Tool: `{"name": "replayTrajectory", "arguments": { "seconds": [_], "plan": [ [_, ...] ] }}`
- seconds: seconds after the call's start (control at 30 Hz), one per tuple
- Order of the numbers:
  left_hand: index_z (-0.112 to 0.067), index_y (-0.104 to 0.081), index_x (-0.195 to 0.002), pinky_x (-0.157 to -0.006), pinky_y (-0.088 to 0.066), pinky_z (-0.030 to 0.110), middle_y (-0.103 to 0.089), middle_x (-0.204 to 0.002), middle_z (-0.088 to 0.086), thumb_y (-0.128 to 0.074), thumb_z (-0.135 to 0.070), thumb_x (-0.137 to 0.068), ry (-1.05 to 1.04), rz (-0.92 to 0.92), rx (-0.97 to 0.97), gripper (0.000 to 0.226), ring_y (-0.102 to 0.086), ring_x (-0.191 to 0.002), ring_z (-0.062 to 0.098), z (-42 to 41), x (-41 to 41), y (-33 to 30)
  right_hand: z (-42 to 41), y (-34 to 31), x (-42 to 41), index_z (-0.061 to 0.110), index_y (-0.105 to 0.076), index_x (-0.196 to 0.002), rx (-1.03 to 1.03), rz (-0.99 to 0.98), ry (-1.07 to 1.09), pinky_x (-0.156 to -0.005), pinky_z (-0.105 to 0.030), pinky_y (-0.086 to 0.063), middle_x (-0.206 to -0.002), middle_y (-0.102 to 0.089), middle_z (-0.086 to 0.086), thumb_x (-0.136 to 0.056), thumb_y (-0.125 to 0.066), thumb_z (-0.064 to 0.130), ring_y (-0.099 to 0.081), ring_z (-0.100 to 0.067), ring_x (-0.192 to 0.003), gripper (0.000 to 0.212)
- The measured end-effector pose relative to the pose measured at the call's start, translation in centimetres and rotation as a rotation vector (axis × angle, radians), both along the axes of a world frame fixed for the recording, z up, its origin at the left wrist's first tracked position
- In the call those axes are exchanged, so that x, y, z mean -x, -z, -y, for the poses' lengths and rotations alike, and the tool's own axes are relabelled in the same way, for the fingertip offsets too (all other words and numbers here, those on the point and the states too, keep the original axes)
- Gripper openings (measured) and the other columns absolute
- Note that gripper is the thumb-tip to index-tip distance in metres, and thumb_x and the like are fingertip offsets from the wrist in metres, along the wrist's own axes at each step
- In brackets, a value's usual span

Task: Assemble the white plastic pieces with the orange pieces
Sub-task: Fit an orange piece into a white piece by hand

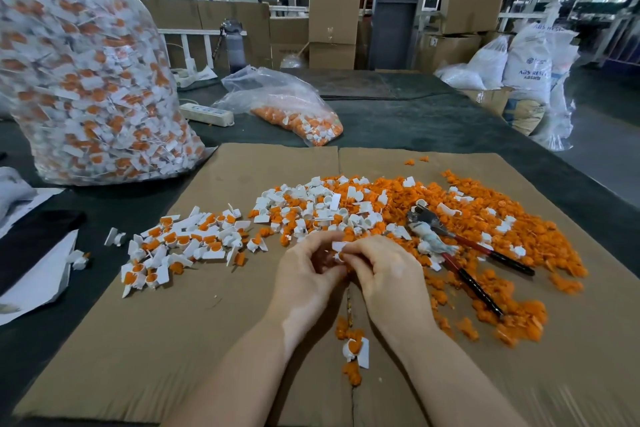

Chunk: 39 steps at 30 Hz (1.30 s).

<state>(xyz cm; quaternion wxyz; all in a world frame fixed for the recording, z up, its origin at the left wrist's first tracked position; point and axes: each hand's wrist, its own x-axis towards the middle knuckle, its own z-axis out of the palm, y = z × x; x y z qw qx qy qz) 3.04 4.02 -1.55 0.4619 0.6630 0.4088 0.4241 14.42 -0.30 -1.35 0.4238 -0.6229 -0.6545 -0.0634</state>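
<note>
My left hand [306, 267] and my right hand [384, 269] meet over the middle of the cardboard sheet [173, 340], fingers curled round one white plastic piece [338, 247] held between them. Whether an orange piece sits in it is hidden by my fingers. Just beyond the hands lies a mixed pile of loose white pieces [332, 208] and orange pieces [485, 204]. To the left is a heap of joined white-and-orange pieces [183, 246]. One joined piece [356, 350] lies between my forearms.
Red-handled pliers [460, 253] lie on the orange pile at the right. A big clear bag of joined pieces [83, 73] stands at the left, a smaller bag [287, 104] and a power strip [207, 113] behind. Papers [31, 274] lie at the left edge.
</note>
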Motion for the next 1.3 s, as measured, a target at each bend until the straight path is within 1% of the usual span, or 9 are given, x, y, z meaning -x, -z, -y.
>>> {"name": "replayTrajectory", "arguments": {
  "seconds": [0.1,0.27,0.43,0.6,0.73,0.93,1.03,1.17,1.3],
  "plan": [
    [-0.029,-0.062,-0.094,-0.066,-0.050,0.012,-0.065,-0.082,-0.001,-0.071,0.002,-0.077,-0.019,0.013,-0.006,0.035,-0.061,-0.073,0.004,0.1,-0.3,-0.1,0.4,0.3,-0.3,0.005,-0.072,-0.089,-0.049,-0.051,0.021,-0.071,-0.024,-0.053,-0.082,-0.069,-0.003,-0.079,-0.069,-0.003,-0.065,-0.015,-0.078,0.013],
    [-0.029,-0.063,-0.094,-0.072,-0.053,0.018,-0.065,-0.082,-0.004,-0.071,0.001,-0.078,-0.030,0.004,-0.015,0.035,-0.062,-0.076,0.011,0.2,-0.2,0.0,0.6,0.5,-0.7,0.005,-0.071,-0.091,-0.066,-0.083,0.023,-0.073,-0.026,-0.054,-0.083,-0.068,-0.003,-0.080,-0.067,-0.004,-0.063,-0.015,-0.081,0.015],
    [-0.027,-0.063,-0.096,-0.066,-0.047,0.011,-0.062,-0.079,-0.006,-0.071,-0.001,-0.078,-0.027,-0.027,-0.043,0.033,-0.056,-0.069,0.002,0.1,-0.1,0.0,0.7,0.6,-0.4,0.005,-0.072,-0.092,-0.050,-0.057,-0.025,-0.076,-0.028,-0.053,-0.084,-0.067,-0.001,-0.081,-0.070,0.003,-0.062,-0.015,-0.084,0.012],
    [-0.029,-0.063,-0.101,-0.071,-0.047,0.011,-0.064,-0.085,-0.008,-0.071,-0.004,-0.079,-0.012,-0.055,-0.097,0.034,-0.058,-0.076,0.002,0.3,-0.2,0.0,0.6,0.5,-0.6,0.007,-0.071,-0.087,-0.035,-0.051,-0.029,-0.074,-0.030,-0.053,-0.083,-0.066,-0.001,-0.082,-0.068,0.004,-0.061,-0.015,-0.083,0.007],
    [-0.029,-0.066,-0.102,-0.082,-0.047,0.017,-0.064,-0.097,-0.015,-0.067,-0.014,-0.085,-0.024,-0.171,-0.205,0.023,-0.058,-0.093,0.002,0.4,-0.4,0.1,0.5,0.6,-0.7,0.007,-0.071,-0.088,-0.049,-0.045,-0.012,-0.075,-0.025,-0.051,-0.084,-0.065,-0.001,-0.083,-0.067,0.006,-0.061,-0.014,-0.083,0.006],
    [-0.022,-0.071,-0.099,-0.085,-0.033,0.022,-0.047,-0.095,-0.012,-0.069,-0.018,-0.083,-0.334,-0.362,-0.323,0.016,-0.043,-0.102,0.011,-0.9,1.4,0.7,0.4,0.7,-0.7,0.006,-0.070,-0.089,-0.081,-0.058,-0.008,-0.073,-0.018,-0.046,-0.083,-0.064,0.000,-0.083,-0.068,0.009,-0.059,-0.012,-0.080,0.007],
    [-0.022,-0.071,-0.098,-0.090,-0.028,0.028,-0.046,-0.101,-0.009,-0.068,-0.022,-0.084,-0.475,-0.507,-0.293,0.015,-0.034,-0.105,0.011,-2.1,3.6,0.6,0.3,0.8,-0.5,0.005,-0.070,-0.087,-0.085,-0.062,-0.019,-0.072,-0.023,-0.051,-0.082,-0.064,-0.001,-0.083,-0.069,0.006,-0.060,-0.013,-0.080,0.005],
    [-0.024,-0.070,-0.102,-0.096,-0.031,0.039,-0.052,-0.117,-0.001,-0.063,-0.023,-0.087,-0.572,-0.707,-0.212,0.016,-0.038,-0.114,0.021,-3.3,5.7,0.3,0.2,0.9,-0.5,0.004,-0.070,-0.086,-0.081,-0.051,-0.029,-0.072,-0.028,-0.053,-0.082,-0.063,-0.001,-0.082,-0.069,0.003,-0.060,-0.016,-0.080,0.004],
    [-0.027,-0.068,-0.104,-0.096,-0.030,0.041,-0.051,-0.121,0.000,-0.059,-0.016,-0.086,-0.611,-0.754,-0.163,0.023,-0.036,-0.117,0.023,-3.9,6.1,0.0,0.2,1.0,-0.6,0.005,-0.070,-0.085,-0.071,-0.041,-0.031,-0.071,-0.028,-0.053,-0.081,-0.063,-0.001,-0.081,-0.070,0.002,-0.059,-0.015,-0.080,0.005]
  ]
}}
